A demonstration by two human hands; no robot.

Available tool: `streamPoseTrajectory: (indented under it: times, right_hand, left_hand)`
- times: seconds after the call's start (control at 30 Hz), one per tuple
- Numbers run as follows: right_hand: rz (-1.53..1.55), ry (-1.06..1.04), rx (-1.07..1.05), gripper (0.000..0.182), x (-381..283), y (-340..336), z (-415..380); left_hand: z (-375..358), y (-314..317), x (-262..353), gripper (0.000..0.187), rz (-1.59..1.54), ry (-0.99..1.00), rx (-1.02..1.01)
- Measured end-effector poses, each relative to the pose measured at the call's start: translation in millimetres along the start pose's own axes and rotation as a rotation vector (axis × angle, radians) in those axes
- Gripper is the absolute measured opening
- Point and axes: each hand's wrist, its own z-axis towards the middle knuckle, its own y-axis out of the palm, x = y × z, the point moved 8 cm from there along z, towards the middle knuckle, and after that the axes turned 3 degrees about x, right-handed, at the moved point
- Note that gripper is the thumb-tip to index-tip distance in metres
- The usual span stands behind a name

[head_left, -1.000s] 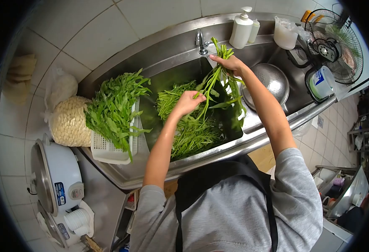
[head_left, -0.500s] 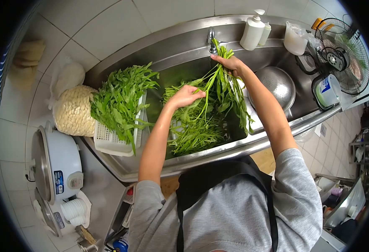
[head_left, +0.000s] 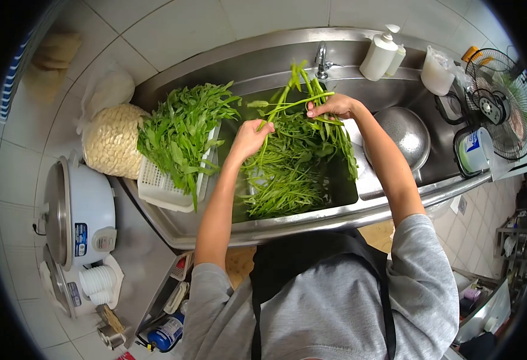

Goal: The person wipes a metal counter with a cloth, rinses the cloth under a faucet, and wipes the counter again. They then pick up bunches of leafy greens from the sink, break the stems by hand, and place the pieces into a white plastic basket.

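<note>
My right hand (head_left: 335, 107) is closed around a bunch of water spinach (head_left: 342, 144), its leaves hanging down over the sink's divider and its stems pointing up and left. My left hand (head_left: 251, 139) pinches a stem of water spinach at the left of the bunch. Below both hands, a heap of loose water spinach (head_left: 284, 195) fills much of the left sink basin (head_left: 341, 189). More leafy greens (head_left: 182, 135) are piled on a white plastic basket (head_left: 166, 195) left of the basin.
Behind the basin stands a faucet (head_left: 321, 60), with a pump bottle (head_left: 378, 55) to its right. A metal bowl (head_left: 398, 138) lies upside down in the right basin, near a fan (head_left: 491, 105). A bag of pale beans or nuts (head_left: 112, 141) and a rice cooker (head_left: 86, 210) stand at left.
My right hand has come down from near the faucet with the bunch. My left hand has shifted slightly left, and the stems now spread between both hands. The view has shifted slightly.
</note>
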Motion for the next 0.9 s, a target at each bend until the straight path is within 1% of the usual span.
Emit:
streamPoseTrajectory:
  times: [0.03,0.07,0.1,0.17,0.2,0.23,0.3,0.33,0.37,0.4,0.43,0.47,0.5,0.57,0.6,0.63,0.67,0.73,0.77,0.83,0.87,0.9]
  right_hand:
    - [-0.041,0.003,0.002,0.029,1.3,0.6,0.7]
    - [-0.053,-0.015,0.012,0.026,0.4,-0.6,1.0]
    - [-0.056,-0.019,0.005,0.026,1.7,-2.0,3.7]
    - [0.047,0.101,0.119,0.024,15.6,-15.8,7.3]
    - [0.13,0.058,0.102,0.026,23.1,-25.0,15.4]
    - [0.129,0.056,0.101,0.026,22.6,-28.5,14.1]
    - [0.352,0.084,0.264,0.025,25.9,-47.2,10.3]
    - [0.388,0.088,0.207,0.029,23.9,-48.2,10.0]
    - [0.388,0.086,0.205,0.029,23.8,-48.4,11.2]
    - [0.425,0.08,0.201,0.03,22.1,-47.3,12.4]
    - [0.463,0.073,0.199,0.032,19.5,-45.5,12.9]
    - [0.508,0.064,0.149,0.032,15.7,-39.4,14.8]
    - [0.509,0.064,0.149,0.032,13.1,-35.3,17.2]
    - [0.62,0.063,0.101,0.031,7.4,-19.1,24.3]
    - [0.651,0.058,0.101,0.032,5.2,-11.2,27.4]
    - [0.666,0.048,0.046,0.033,2.2,-1.1,32.2]
    - [0.681,0.05,0.051,0.033,1.7,4.6,36.2]
    - [0.676,0.055,0.074,0.034,-1.0,14.6,36.4]
    - [0.68,0.053,0.079,0.034,-3.1,14.8,34.3]
    - [0.577,0.021,0.144,0.037,-4.2,9.6,30.9]
    - [0.461,-0.028,0.233,0.049,-4.5,4.3,26.9]
    - [0.465,-0.03,0.237,0.049,-4.7,1.1,24.6]
  left_hand:
    - [-4.9,-6.1,1.8,0.034,0.042,0.003,0.011]
    - [-5.4,-9.0,-5.7,0.034,-0.035,0.059,0.08]
    - [-9.6,-12.7,-7.2,0.034,-0.033,0.055,0.087]
    - [-21.0,-13.1,-18.0,0.034,0.082,-0.042,0.036]
    - [-20.7,-9.3,-38.6,0.033,0.081,-0.049,0.057]
    - [-26.2,-10.1,-43.0,0.033,0.081,-0.049,0.059]
    - [-43.9,3.1,-71.5,0.034,0.245,-0.265,-0.116]
    - [-51.0,11.4,-82.1,0.033,0.34,-0.33,-0.196]
    - [-58.4,20.4,-92.3,0.034,0.435,-0.395,-0.273]
    - [-60.4,25.7,-92.5,0.035,0.551,-0.306,-0.211]
    - [-62.2,30.1,-77.8,0.035,0.553,-0.306,-0.209]
    - [-60.2,35.4,-56.5,0.035,0.501,-0.256,-0.157]
    - [-59.1,40.8,-32.8,0.035,0.447,-0.207,-0.107]
    - [-51.3,65.6,8.7,0.036,0.206,-0.044,-0.143]
    - [-48.8,74.9,27.0,0.034,0.153,-0.009,-0.128]
    - [-45.1,82.5,40.3,0.032,0.1,0.028,-0.112]
    - [-40.5,88.9,43.3,0.032,0.101,0.028,-0.112]
    - [-30.1,86.2,43.2,0.027,0.149,0.05,0.063]
    - [-27.7,88.1,38.9,0.027,0.151,0.055,0.058]
    - [-27.1,77.4,34.4,0.025,0.102,0.075,0.103]
    - [-25.9,73.9,29.1,0.024,0.098,0.063,0.069]
    - [-25.4,69.5,23.3,0.023,0.085,0.02,0.026]
